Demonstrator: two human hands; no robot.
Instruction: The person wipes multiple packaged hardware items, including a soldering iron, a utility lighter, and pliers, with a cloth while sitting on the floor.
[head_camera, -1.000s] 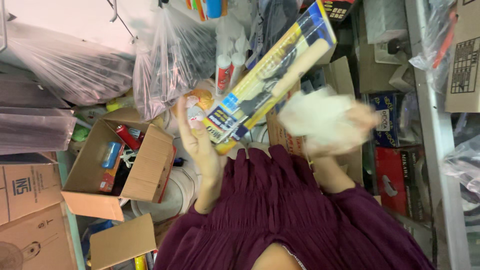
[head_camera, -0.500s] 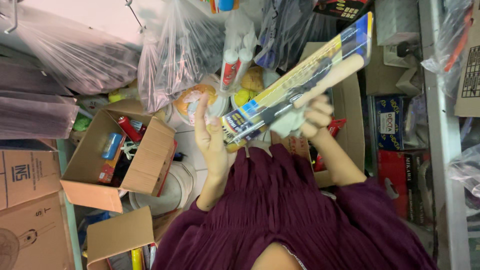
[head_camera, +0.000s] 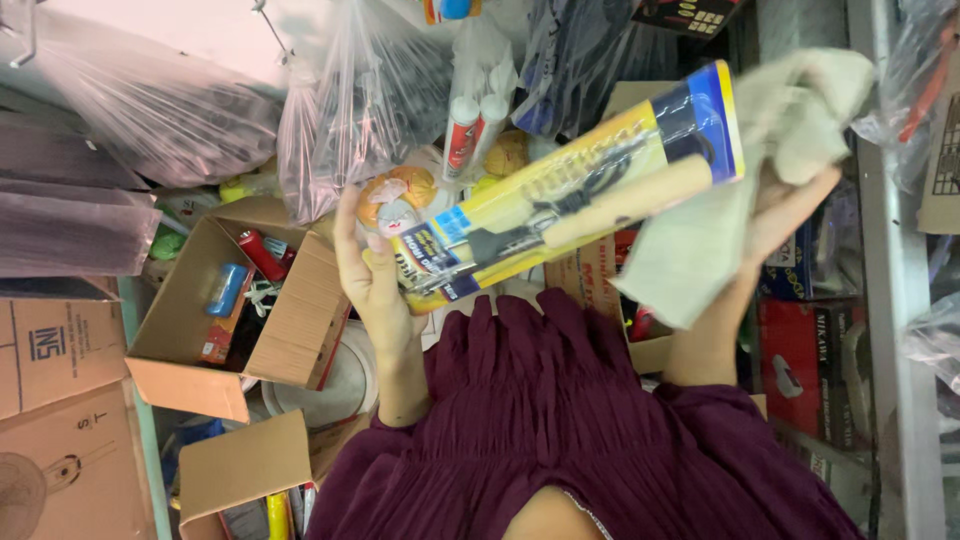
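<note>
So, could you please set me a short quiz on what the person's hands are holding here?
1. True or false: the left hand grips the lower end of the yellow and blue packaged tool.
2. What does the right hand hold? A) a pale cloth B) a glass jar C) a pair of scissors
3. Fill in: in the picture, the open cardboard box sits to the ___ of the left hand.

Key: 1 true; 2 A; 3 left.
</note>
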